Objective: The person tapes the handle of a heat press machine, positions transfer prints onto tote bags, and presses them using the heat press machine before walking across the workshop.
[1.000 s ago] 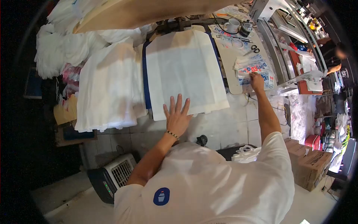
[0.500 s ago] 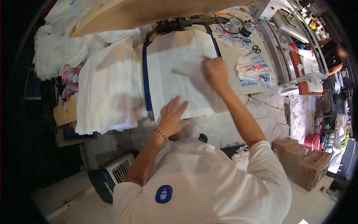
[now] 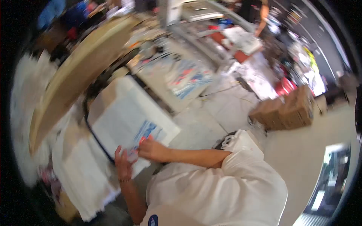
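Roughly, saw printed sheet (image 3: 148, 130), blue and red lettering on clear or pale backing, lying on near half of white cloth (image 3: 109, 116); judged its long axis as slanting from near L hand (image 3: 123, 164) up and away to person's right, approx. across the cloth's own length; couldn't fix sheet's exact edges b/c of blur.

Had R hand (image 3: 154, 150) nearer the main lettering, reaching in from the right, w/ forearm nearly level across view; found most of the sheet just beyond the knuckles, a bit fwd, w/ a smaller part off to person's left, between the 2 hands; saw R fingers curled in at near side of the red print, apparently touching; couldn't tell a pinch from a light press.

Had L hand at lower left end of the sheet, w/ fingers apart and mostly straight, pointing away from body; saw no grip there; couldn't confirm contact w/ sheet or cloth.

Noted dark edging (image 3: 98, 141) along left side of the cloth, then white stack (image 3: 81, 162) beyond it, left of L hand; noted more printed sheets (image 3: 184, 81) on side board (image 3: 160, 81) to the right, well apart from both hands.
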